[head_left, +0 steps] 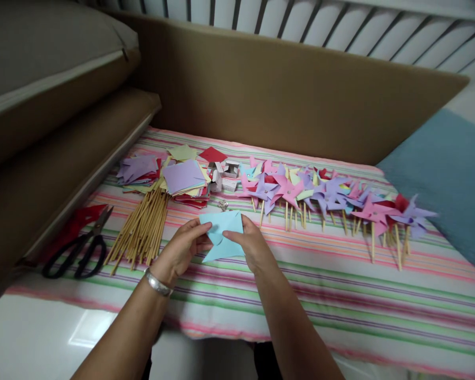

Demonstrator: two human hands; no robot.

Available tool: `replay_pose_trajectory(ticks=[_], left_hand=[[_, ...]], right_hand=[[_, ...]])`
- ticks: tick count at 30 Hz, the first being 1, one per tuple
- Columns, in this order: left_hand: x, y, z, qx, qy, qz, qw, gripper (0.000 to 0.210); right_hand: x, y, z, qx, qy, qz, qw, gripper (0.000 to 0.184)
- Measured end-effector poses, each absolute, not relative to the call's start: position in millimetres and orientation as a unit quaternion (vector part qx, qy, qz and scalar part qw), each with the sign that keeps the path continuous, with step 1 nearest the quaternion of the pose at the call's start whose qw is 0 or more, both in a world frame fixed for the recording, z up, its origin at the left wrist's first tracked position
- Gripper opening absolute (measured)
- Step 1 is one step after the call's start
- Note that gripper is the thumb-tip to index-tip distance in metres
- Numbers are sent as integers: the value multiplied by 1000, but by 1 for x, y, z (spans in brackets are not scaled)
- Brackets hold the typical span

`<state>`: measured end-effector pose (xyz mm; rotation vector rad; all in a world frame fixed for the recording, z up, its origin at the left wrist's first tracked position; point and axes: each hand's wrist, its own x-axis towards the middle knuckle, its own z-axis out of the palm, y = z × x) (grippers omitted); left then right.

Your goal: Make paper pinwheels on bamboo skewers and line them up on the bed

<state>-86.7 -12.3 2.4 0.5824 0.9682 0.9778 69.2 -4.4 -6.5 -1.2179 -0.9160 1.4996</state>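
A light blue square of paper [231, 248], cut in from its corners, is held between my two hands above the striped cloth. My left hand [186, 243] pinches its left edge, thumb on top. From the right, my right hand [247, 240] grips the sheet, its thumb pressing near the middle where a flap is bent over. Just beyond the paper lie a few small shiny metal pieces [222, 205], too small to name. A bundle of thin wooden sticks [142, 227] rests left of my hands, near stacked coloured paper squares [186, 179].
Finished paper pinwheels [288, 190] on sticks lie in a row at the right. Black-handled scissors [81, 248] sit at far left beside red material [73, 227]. Small white boxes [229, 177] stand behind the metal pieces. A brown panel [261, 89] closes off the back.
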Motion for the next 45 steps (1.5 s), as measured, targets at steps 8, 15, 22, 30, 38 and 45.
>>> replay_pose_trajectory(ticks=[8,15,22,30,38,45], left_hand=[[-75,-16,-5,273,445,455,721,25],[-74,-16,-4,260,467,467,705,25],[-83,-9,-6,266,501,493,659,23],[-106,1,-1,242,548,522,607,19],[-108,1,2,246,534,513,626,22],[-105,0,1,262,531,506,626,28]], right_hand=[[54,-9,-10,-466,-330,592,569,38],[49,-11,-7,-457,-320,604,569,38],[47,-13,-12,-496,-374,568,540,52],[55,-26,-3,-493,-706,171,478,30],[55,-24,-8,-429,-800,103,407,25],[56,-24,-4,-439,-783,167,408,15]])
